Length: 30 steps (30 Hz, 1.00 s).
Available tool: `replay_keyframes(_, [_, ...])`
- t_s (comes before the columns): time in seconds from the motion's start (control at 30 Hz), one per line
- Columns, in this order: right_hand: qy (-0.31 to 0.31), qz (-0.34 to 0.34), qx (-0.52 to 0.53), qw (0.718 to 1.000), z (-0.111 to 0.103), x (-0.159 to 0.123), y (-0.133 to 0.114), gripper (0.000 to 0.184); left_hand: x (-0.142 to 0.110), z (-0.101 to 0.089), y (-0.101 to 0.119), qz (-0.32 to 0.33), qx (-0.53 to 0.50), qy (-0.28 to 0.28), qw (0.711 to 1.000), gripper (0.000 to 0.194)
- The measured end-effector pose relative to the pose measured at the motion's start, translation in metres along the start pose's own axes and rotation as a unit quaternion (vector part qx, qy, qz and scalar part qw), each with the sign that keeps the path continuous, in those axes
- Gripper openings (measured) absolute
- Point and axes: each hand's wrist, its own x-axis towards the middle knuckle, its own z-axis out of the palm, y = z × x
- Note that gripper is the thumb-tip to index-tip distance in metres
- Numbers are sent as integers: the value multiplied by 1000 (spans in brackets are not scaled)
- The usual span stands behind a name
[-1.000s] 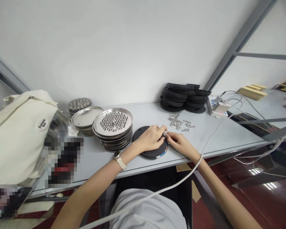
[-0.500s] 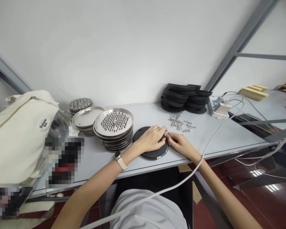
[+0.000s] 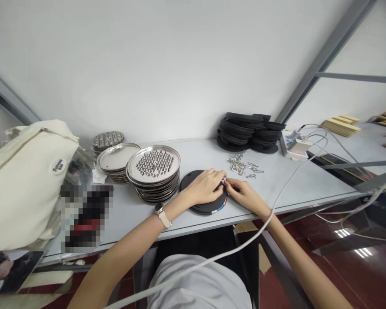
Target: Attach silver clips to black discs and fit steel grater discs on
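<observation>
A round black disc [image 3: 197, 209] lies flat on the table, with a short blue, white and orange strip along its near right edge. My left hand [image 3: 206, 187] is laid across it, fingers curled round to the far right rim and gripping it. At that rim, the thumb and fingers of my right hand [image 3: 242, 192] pinch a small metal clasp [image 3: 223, 182]; the fingers partly hide it. Several loose metal clasps [image 3: 239, 164] are scattered on the table just beyond my right hand.
Left of the disc stands a stack of metal grater plates [image 3: 154, 165], with a stack of plain metal lids [image 3: 119, 158] behind. Black discs [image 3: 241, 133] are piled at the wall. A power strip [image 3: 296, 148] sits right; its white cable [image 3: 286, 189] crosses over my right forearm. A cream bag [image 3: 28, 184] fills the left.
Both hands stay at the disc's right rim with almost no visible movement. The view has shifted very slightly.
</observation>
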Motion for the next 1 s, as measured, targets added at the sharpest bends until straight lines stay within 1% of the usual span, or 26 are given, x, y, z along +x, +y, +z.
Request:
replay_keyframes(0.4, [-4, 2, 0, 1000, 0, 0, -1, 34, 0, 2, -1, 1, -1, 2, 1000, 16])
replay_keyframes(0.6, [-6, -1, 4, 1000, -1, 0, -1, 33, 0, 1, -1, 11, 3, 4, 1000, 14])
replay_keyframes(1.0, [-4, 0, 3, 1000, -1, -1, -2, 33, 0, 3, -4, 17, -39, 12, 999, 16])
